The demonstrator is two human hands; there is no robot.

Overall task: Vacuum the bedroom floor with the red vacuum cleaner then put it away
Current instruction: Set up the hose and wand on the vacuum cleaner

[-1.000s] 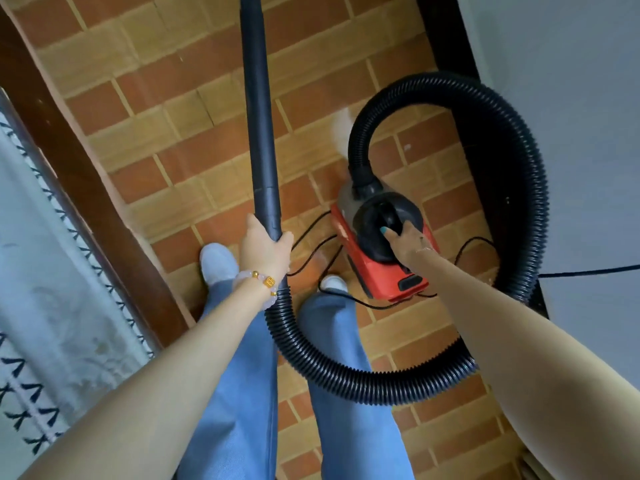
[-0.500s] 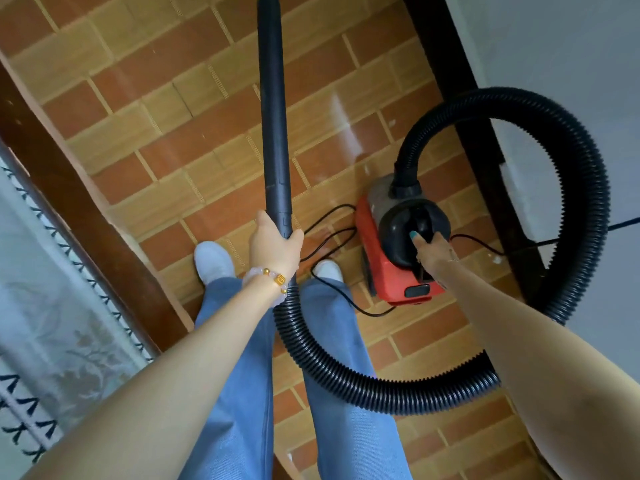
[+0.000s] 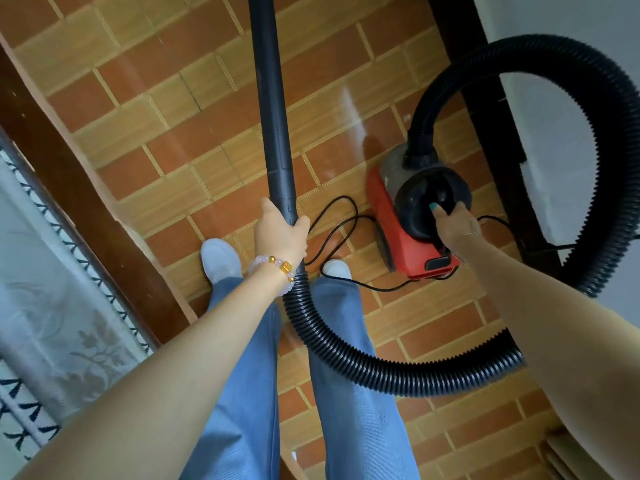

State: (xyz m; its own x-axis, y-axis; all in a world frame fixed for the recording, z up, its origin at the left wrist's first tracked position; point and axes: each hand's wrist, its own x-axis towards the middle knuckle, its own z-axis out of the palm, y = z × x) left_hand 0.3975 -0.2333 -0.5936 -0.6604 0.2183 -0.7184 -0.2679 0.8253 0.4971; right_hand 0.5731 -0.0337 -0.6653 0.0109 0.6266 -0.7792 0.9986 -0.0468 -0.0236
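**Nearest:** legs in blue trousers (image 3: 242,393) are standing on the brick-patterned floor (image 3: 166,109), with pale shoes (image 3: 221,258) pointing ahead. A wooden bed edge (image 3: 69,188) under a patterned bedspread (image 3: 45,289) is bounding the floor's left side. A dark skirting strip (image 3: 485,81) and a pale wall (image 3: 571,116) are closing its right side, leaving a strip of open floor running ahead.

**Middle:** the ribbed black hose (image 3: 346,355) is looping from between the legs out to the right and over to the red vacuum cleaner (image 3: 408,237). The left hand (image 3: 281,230) is wrapping its fingers round the lower end of the black wand (image 3: 270,98), which is running off the top edge. The right hand (image 3: 457,225) is curling round the cleaner's black top handle, thumb on it.

**Farthest:** the cleaner, red-bodied with a black dome, is lying near the floor's right side. Whether it is resting or lifted cannot be told. Its thin cord (image 3: 341,216) is trailing in loops towards the feet.
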